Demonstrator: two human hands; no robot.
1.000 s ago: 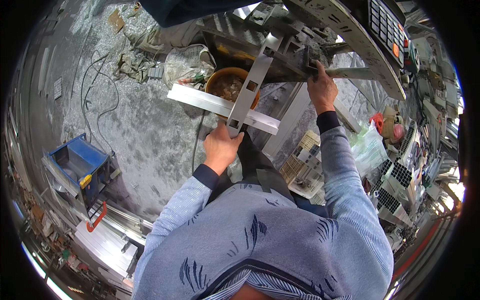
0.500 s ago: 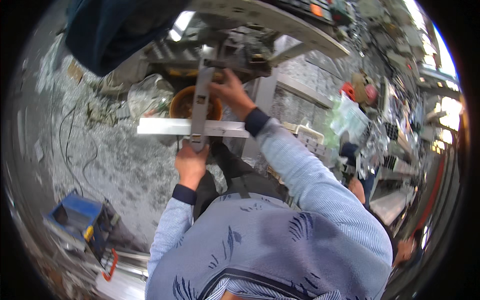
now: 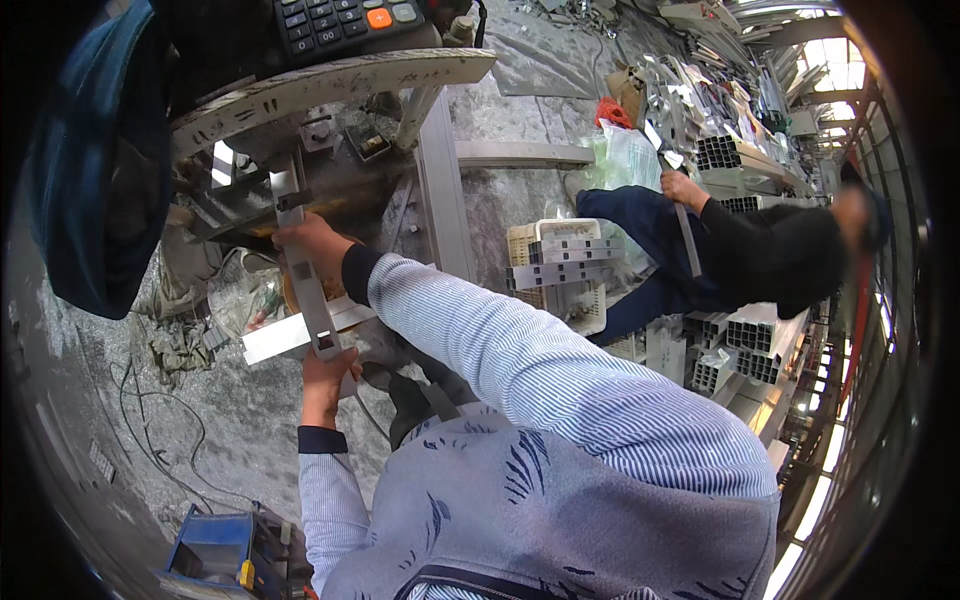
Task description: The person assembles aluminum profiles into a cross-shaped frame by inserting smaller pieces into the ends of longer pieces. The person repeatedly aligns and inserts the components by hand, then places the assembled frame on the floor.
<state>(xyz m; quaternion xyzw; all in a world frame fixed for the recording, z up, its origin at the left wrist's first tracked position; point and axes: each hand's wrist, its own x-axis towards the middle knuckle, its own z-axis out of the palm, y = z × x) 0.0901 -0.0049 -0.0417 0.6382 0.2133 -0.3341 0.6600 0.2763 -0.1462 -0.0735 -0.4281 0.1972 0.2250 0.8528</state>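
My left hand (image 3: 327,384) is closed round the near end of a silver square metal tube (image 3: 313,305) with square cut-outs along it. Further up, my right hand (image 3: 316,246) grips the same tube from its right side. The tube's far end reaches to the dark machine parts (image 3: 232,195) under a bench. Crossing beneath the tube is a bright flat metal bar (image 3: 275,342), lying over an orange round tub (image 3: 292,292) that the tube and my right arm partly hide.
A worn bench edge (image 3: 330,92) carries a black calculator (image 3: 345,22). At right a co-worker (image 3: 740,245) holds a metal strip beside stacked tubes (image 3: 760,335). Cut tubes (image 3: 565,262) lie across a cream plastic basket (image 3: 590,315). A blue machine (image 3: 215,545) and cables (image 3: 150,430) are at lower left.
The view has swung rightward, bringing the co-worker and basket fully into sight. Both hands keep their grip on the tube, which now slants the other way in the picture.
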